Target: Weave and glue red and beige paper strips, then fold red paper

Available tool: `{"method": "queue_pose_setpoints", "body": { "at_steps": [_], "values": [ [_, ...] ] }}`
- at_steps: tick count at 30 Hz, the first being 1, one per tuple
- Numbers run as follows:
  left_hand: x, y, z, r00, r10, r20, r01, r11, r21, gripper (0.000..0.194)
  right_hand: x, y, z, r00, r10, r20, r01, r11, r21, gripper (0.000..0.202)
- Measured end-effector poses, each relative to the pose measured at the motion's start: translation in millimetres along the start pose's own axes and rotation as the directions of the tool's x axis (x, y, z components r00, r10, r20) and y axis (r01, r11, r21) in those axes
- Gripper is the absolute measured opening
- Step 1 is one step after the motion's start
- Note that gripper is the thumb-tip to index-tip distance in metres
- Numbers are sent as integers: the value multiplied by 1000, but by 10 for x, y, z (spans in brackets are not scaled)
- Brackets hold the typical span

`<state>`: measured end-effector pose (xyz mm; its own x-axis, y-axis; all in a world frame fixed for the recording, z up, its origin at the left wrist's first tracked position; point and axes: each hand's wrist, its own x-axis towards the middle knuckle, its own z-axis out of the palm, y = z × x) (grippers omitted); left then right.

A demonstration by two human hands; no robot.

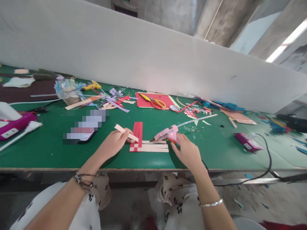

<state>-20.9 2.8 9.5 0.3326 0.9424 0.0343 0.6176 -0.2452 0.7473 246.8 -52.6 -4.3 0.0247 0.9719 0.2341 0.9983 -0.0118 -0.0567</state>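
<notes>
My left hand (117, 140) pinches a pale pink paper strip (126, 132), which slants over a small red and pale checkered weave. Red paper strips (137, 129) run away from me out of that weave, and pale paper strips (155, 147) stretch from it to the right. In my right hand (188, 148) is a pink hot glue gun (166, 133) with a clear glue stick (199, 119) jutting from its back. The gun's nozzle points left, close above the pale strips; whether it touches them I cannot tell.
Yellow-handled scissors (153, 100) lie on red paper sheets (144, 103) at the back. Left of them are paper scraps (116, 99) and a yellow glue gun (93, 85). A phone (87, 135) lies left, a purple box (248, 142) right, near a black cable (270, 159).
</notes>
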Motion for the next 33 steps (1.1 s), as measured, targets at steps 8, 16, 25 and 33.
{"method": "queue_pose_setpoints", "body": {
  "at_steps": [8, 16, 25, 33],
  "values": [
    [2, 16, -5, 1000, -19, 3, 19, 1000, -19, 39, -29, 103, -22, 999, 30, 23, -30, 1000, 2, 19],
    [10, -21, -7, 999, -34, 2, 34, 999, -3, 39, -54, 193, -54, 998, 54, 30, -53, 998, -12, 17],
    [25, -44, -12, 1000, -21, -5, 21, 998, 53, 41, -96, 334, -63, 995, 96, 41, -94, 995, -28, 19],
    [21, -27, -10, 999, -33, -8, 33, 999, 31, 41, -138, 427, -66, 993, 113, 42, -111, 993, -41, 19]
  ]
}}
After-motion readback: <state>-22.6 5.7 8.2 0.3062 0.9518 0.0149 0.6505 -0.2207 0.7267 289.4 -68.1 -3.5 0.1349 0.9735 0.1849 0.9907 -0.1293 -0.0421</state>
